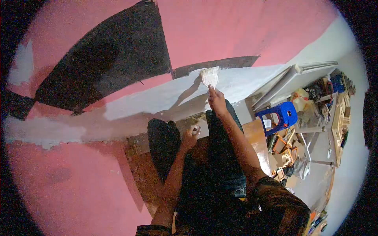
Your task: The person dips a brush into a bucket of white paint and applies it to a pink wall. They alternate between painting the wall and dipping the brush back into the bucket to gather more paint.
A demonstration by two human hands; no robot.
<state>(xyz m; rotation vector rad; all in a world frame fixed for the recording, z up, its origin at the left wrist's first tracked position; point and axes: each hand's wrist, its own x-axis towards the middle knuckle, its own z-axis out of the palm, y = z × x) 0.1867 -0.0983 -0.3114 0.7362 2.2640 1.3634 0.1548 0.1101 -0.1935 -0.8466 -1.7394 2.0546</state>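
My right hand [217,101] is closed round the handle of a wide paintbrush [210,76]. The brush's bristles are coated in white and touch the wall at the upper edge of a wet-looking white band [240,78], just below a dark grey painted strip [228,63]. Lower down, near my knees, my left hand [190,136] has its fingers curled together. Something small and pale shows at its fingertips, too small to name. The brush and my right arm cast a shadow across the white paint.
Pink wall [212,31] surrounds a large black painted shape [130,51]. To the right stand a blue plastic stool [284,117], leaning white panels [291,80] and a jumble of wooden pieces [287,153]. My bent legs [161,137] are close to the wall, above a brown board [256,141].
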